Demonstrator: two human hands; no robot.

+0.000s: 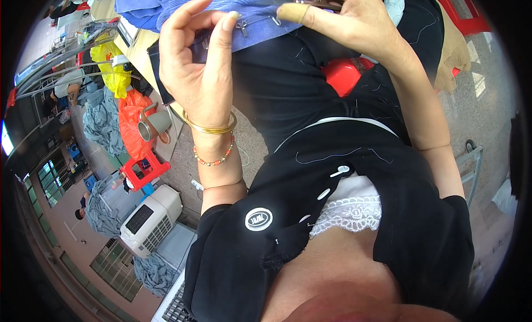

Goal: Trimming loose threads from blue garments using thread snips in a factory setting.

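Observation:
Blue ribbed cloth [244,38] lies across the top of the view, over my dark trousers. My left hand [200,67] is raised at its left side, thumb and forefinger apart, with nothing seen between them. Curled fingers behind the thumb are partly hidden. My right hand [357,28], its thumb wrapped in a tan covering, grips dark metal thread snips [315,0] at the top edge. Their slim blades point left over the cloth; they are blurred and partly cut off. Small pale loops [241,27], perhaps pins or thread ends, show on the cloth.
A pale tabletop [143,48] edges the cloth at left. Beyond it are yellow bags [111,64], an orange bag [133,120], a grey mug [155,124] and a red stool [143,169]. A white air cooler [151,219] stands lower left; a metal frame [471,167] at right.

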